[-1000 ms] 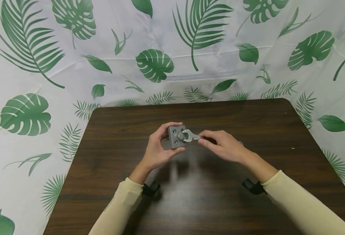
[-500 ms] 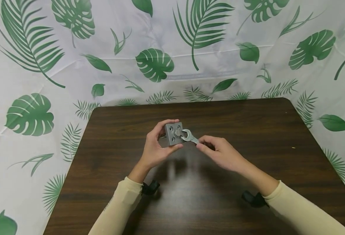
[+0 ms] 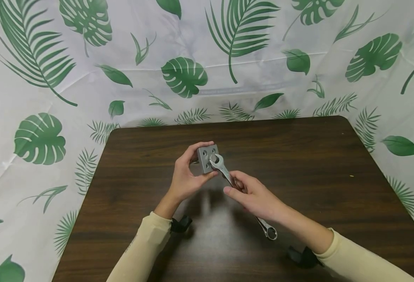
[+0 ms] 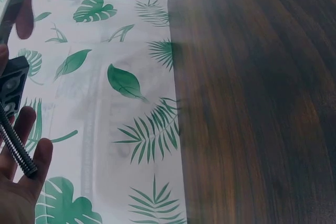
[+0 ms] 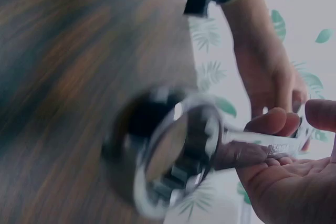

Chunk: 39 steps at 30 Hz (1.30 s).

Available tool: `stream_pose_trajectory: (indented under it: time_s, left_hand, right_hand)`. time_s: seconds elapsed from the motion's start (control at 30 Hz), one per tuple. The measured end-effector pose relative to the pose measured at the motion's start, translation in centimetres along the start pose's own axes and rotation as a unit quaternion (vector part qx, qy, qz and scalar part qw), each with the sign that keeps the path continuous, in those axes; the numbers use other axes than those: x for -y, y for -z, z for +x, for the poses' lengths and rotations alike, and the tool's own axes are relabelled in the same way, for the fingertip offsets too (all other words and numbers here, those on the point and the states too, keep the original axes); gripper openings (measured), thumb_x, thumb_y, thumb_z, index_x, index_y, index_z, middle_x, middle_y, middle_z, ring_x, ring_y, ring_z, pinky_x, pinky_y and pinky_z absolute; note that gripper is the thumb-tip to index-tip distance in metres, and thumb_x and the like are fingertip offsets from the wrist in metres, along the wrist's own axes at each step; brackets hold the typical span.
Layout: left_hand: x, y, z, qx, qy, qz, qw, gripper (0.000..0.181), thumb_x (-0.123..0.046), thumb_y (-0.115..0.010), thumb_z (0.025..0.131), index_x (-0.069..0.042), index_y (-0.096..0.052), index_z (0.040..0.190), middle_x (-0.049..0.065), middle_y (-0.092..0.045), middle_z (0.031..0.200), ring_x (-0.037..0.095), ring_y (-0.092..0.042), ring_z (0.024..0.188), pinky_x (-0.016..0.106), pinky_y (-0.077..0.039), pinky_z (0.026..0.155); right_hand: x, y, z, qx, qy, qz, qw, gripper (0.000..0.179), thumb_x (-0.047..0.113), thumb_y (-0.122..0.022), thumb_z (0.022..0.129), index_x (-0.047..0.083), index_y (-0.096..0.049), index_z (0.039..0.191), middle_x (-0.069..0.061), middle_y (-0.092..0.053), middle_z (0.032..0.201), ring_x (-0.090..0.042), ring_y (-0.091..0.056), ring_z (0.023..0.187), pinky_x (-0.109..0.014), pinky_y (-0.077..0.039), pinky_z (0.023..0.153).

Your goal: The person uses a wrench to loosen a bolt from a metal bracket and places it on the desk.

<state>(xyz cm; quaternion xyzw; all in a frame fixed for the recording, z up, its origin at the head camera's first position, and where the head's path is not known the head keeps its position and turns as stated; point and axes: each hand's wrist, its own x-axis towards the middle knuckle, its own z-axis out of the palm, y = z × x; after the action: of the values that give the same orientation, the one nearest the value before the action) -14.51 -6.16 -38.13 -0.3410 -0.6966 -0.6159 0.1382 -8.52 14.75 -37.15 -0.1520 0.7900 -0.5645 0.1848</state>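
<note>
In the head view my left hand [image 3: 185,174] grips a grey square block [image 3: 203,160] with holes near its corners, fingers along the top edge and thumb below. A bolt's hex head [image 3: 214,158] stands at the block's centre. Its threaded shank [image 4: 18,148] sticks out of the back in the left wrist view. My right hand [image 3: 256,197] holds a combination wrench [image 3: 224,171] by the middle of its shaft. The wrench's open end sits around the bolt head, and the shaft slants down to the right. Its ring end [image 5: 212,124] looms large and blurred in the right wrist view.
Both hands are above a dark wood-grain table [image 3: 140,156]. Behind and beside it hangs a white cloth [image 3: 140,90] printed with green leaves. Black wrist mounts [image 3: 181,224] sit at both sleeve cuffs. A tiny pale speck [image 3: 351,176] lies on the table at right.
The wrench has come off the bolt head, then back onto it at a steeper slant. My right hand has moved down towards me, uncovering the ring end. The block has shifted slightly left and up.
</note>
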Motion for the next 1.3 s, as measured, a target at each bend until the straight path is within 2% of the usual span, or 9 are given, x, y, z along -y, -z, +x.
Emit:
stream_pose_trajectory:
  time_s: [0.13,0.3,0.53,0.6,0.77,0.83,0.9,1.1,1.3]
  left_hand:
    - [0.7,-0.1,-0.2,0.007,-0.004,0.001,1.0000,0.070,0.011,-0.084,0.068,0.005,-0.053,0.130,0.018,-0.061,0.129,0.027,-0.065,0.103,0.037,-0.049,0.088]
    - [2.6,-0.2,-0.6,0.003,-0.001,0.005,1.0000,0.075,0.004,-0.087,0.068,-0.007,-0.053,0.134,0.008,-0.060,0.132,0.022,-0.064,0.104,0.036,-0.049,0.088]
    - [2.0,-0.2,-0.5,0.009,-0.002,0.003,1.0000,0.075,0.007,-0.087,0.067,-0.003,-0.053,0.134,0.014,-0.059,0.133,0.025,-0.064,0.105,0.038,-0.050,0.088]
    - [2.7,-0.2,-0.6,0.011,-0.007,0.000,0.9999,0.076,0.005,-0.087,0.067,-0.005,-0.052,0.135,0.014,-0.059,0.133,0.024,-0.064,0.105,0.037,-0.050,0.088]
    - [0.4,-0.1,-0.1,0.021,-0.011,-0.002,0.9997,0.071,0.011,-0.084,0.068,0.007,-0.051,0.130,0.022,-0.059,0.130,0.026,-0.065,0.103,0.037,-0.050,0.087]
    - [-0.4,0.0,0.1,0.025,-0.008,-0.003,0.9997,0.069,0.013,-0.083,0.067,0.009,-0.051,0.129,0.023,-0.059,0.128,0.026,-0.065,0.103,0.037,-0.050,0.088]
    - [-0.5,0.1,0.1,0.028,-0.007,-0.004,0.9996,0.069,0.013,-0.083,0.067,0.010,-0.051,0.129,0.024,-0.059,0.128,0.027,-0.064,0.103,0.037,-0.050,0.088]
    - [1.0,0.2,-0.3,0.034,-0.010,-0.005,0.9993,0.073,0.011,-0.084,0.067,0.004,-0.052,0.132,0.018,-0.059,0.131,0.024,-0.064,0.105,0.038,-0.049,0.089]
    - [2.7,0.4,-0.6,0.040,-0.002,-0.008,0.9992,0.077,0.004,-0.086,0.069,-0.007,-0.052,0.136,0.008,-0.058,0.135,0.023,-0.063,0.107,0.039,-0.049,0.089]
  right_hand:
    - [0.4,-0.4,0.0,0.015,-0.001,0.025,0.9996,0.030,0.021,-0.054,0.102,0.000,-0.048,0.123,-0.006,-0.049,0.066,-0.023,-0.049,0.048,-0.033,-0.045,0.046]
    - [0.3,-0.5,0.3,0.005,0.013,0.005,0.9999,0.017,0.016,-0.048,0.104,0.002,-0.050,0.113,-0.011,-0.049,0.063,-0.030,-0.049,0.049,-0.032,-0.045,0.047]
    - [-0.5,0.1,0.9,-0.021,0.030,-0.031,0.9988,0.012,0.011,-0.045,0.104,0.005,-0.055,0.105,-0.002,-0.046,0.064,-0.014,-0.043,0.051,-0.027,-0.035,0.046]
    - [-0.7,0.3,1.0,-0.025,0.035,-0.050,0.9978,0.012,0.013,-0.046,0.104,0.007,-0.056,0.104,-0.001,-0.046,0.066,-0.015,-0.042,0.054,-0.027,-0.035,0.048]
    - [-1.1,1.3,1.6,-0.047,0.035,-0.105,0.9928,0.020,0.024,-0.049,0.104,0.011,-0.062,0.113,-0.002,-0.049,0.074,-0.018,-0.047,0.064,-0.030,-0.038,0.056]
    - [-1.3,1.6,1.9,-0.060,0.036,-0.124,0.9899,0.026,0.029,-0.051,0.104,0.014,-0.064,0.119,-0.002,-0.056,0.083,-0.019,-0.050,0.072,-0.032,-0.040,0.060]
    - [-1.5,2.0,2.3,-0.071,0.041,-0.140,0.9868,0.030,0.034,-0.052,0.103,0.016,-0.065,0.122,-0.001,-0.062,0.093,-0.019,-0.053,0.078,-0.034,-0.042,0.065]
    - [-1.9,2.8,3.0,-0.074,0.061,-0.162,0.9821,0.031,0.041,-0.053,0.101,0.022,-0.067,0.120,0.003,-0.067,0.103,-0.021,-0.055,0.080,-0.037,-0.044,0.067]
    - [-2.0,3.6,3.7,-0.061,0.096,-0.184,0.9762,0.033,0.038,-0.056,0.100,0.018,-0.068,0.124,0.003,-0.069,0.113,-0.017,-0.059,0.081,-0.036,-0.048,0.069]
